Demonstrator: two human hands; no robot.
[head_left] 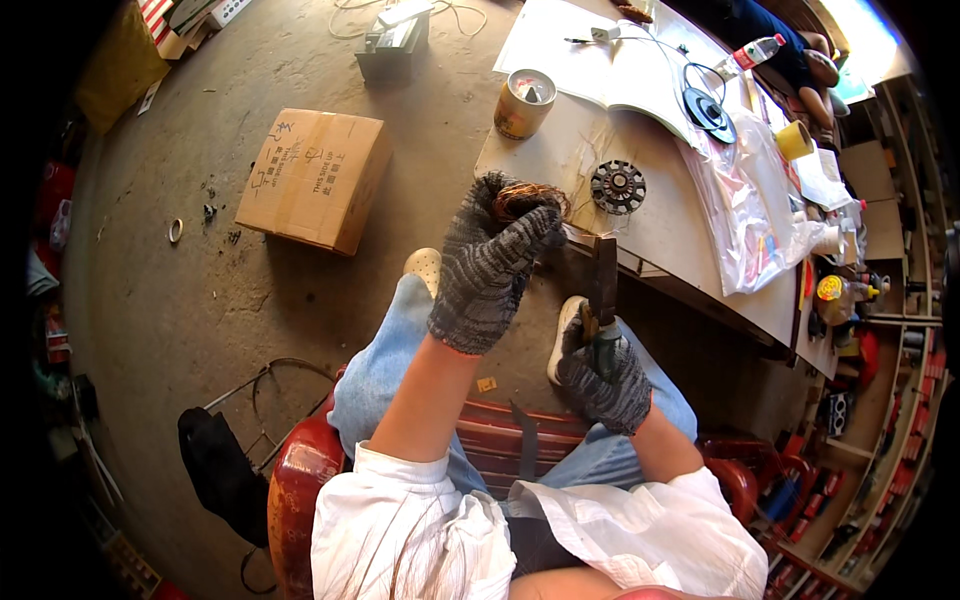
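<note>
- We see two hands, both in grey knit gloves
- The left hand (490, 262) is curled shut around one tangled bundle of copper wire (528, 200), held up just at the near edge of the workbench (680, 215)
- The right hand (603, 375) is closed on the handle of one hammer (603, 285), head up, just below that bench edge and beside the left hand
- On the bench, just beyond the wire bundle, lies one round toothed metal core (618, 187)
- Farther along the bench from it stands one open tin can (523, 103), touching one large open book of white pages (600, 50)
- One flat dark disc (709, 110) with a thin cable rests on the far part of the bench, next to one sheet of clear plastic (745, 200)
- One roll of yellow tape (794, 140) sits at the bench's far side
- Off the bench, on the concrete floor to its left, lies one cardboard box (315, 178)
- Two pale shoes show under the bench edge, and we sit on one red seat (300, 480)
</note>
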